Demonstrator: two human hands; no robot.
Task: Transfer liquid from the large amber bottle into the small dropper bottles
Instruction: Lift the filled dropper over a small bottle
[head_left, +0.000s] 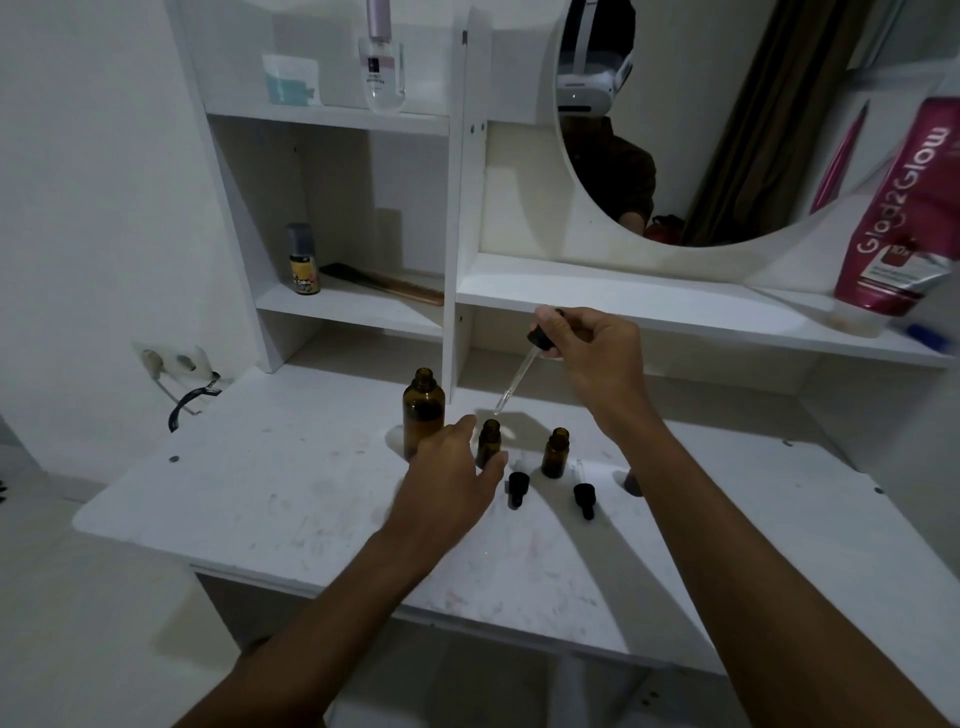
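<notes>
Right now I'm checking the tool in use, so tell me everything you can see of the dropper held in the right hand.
The dropper has a black bulb and collar on top and a slim clear glass tube below. The right hand pinches the black top; nothing else touches it. It hangs tilted, tip pointing down and left, in the air just above the open mouth of the small amber bottle that the left hand steadies. Whether liquid is inside cannot be told.

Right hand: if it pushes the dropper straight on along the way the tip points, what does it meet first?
Most likely the open mouth of the nearer small bottle, which the left hand steadies. The dropper in the right hand slants down-left, its tip just above that neck. Depth is unclear; it could miss and reach the table.
</notes>
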